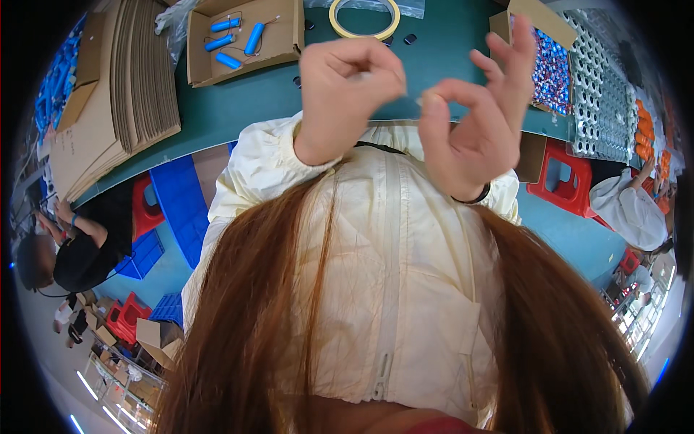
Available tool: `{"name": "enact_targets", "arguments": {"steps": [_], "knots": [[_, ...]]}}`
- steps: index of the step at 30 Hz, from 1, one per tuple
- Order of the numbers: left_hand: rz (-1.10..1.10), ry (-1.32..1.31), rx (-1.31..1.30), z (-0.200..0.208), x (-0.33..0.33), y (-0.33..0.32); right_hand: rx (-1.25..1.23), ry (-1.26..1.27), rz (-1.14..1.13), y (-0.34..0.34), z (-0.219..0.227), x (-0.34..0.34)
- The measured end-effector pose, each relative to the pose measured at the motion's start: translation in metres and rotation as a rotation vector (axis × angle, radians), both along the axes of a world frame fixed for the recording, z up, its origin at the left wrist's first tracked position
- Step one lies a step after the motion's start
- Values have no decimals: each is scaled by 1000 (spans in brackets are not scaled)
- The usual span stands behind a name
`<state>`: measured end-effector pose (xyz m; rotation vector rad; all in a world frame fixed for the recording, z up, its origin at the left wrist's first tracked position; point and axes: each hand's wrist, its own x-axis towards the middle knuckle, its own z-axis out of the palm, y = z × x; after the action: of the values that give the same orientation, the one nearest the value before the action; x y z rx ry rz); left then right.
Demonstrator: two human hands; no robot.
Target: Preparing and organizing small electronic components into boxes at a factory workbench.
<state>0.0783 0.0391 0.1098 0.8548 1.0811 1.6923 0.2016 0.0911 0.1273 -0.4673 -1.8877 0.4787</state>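
Observation:
My left hand (pixel 348 94) is curled above the near edge of the green table (pixel 238 108), thumb and index pressed together. Whatever lies between them is hidden. Just right of it is my right hand (pixel 473 119), thumb and index meeting in a pinch, the other fingers raised and spread. A tiny pale bit shows at that pinch, too small to name. The two pinches almost meet. Beyond them on the table are a yellow tape roll (pixel 394 22) and a small dark piece (pixel 410 39). An open cardboard box (pixel 278 62) holds several blue wired cylindrical cells (pixel 254 39).
Stacked flat cardboard (pixel 144 79) covers the table's left. On the right stand a box of small blue-and-red parts (pixel 551 76) and white trays with round holes (pixel 596 94). Red stools (pixel 564 177) and a blue crate (pixel 177 210) flank me. A person (pixel 94 249) works at far left, another (pixel 629 206) at far right.

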Motion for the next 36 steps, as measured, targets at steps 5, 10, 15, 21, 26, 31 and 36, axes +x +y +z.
{"name": "enact_targets", "arguments": {"steps": [5, 10, 15, 21, 26, 31, 36], "knots": [[29, -123, 64, -5, -10, 1, 71, 219, 15, 9, 4, 10], [-42, -83, 84, 0, -6, 2, -201, 293, 53, 29, 5, 23], [-16, -25, 144, -5, -8, 4, -361, 317, 23, 57, 1, 52], [16, 121, 75, -28, -18, 26, -264, -7, -382, 113, -22, 110], [-55, 89, 39, -37, -21, 53, -143, -271, -504, 129, -27, 131], [-109, 139, 30, -37, -27, 72, -37, -478, -457, 140, -36, 116], [-85, 188, 38, -55, -29, 88, -69, -584, -486, 154, -38, 97]]}}
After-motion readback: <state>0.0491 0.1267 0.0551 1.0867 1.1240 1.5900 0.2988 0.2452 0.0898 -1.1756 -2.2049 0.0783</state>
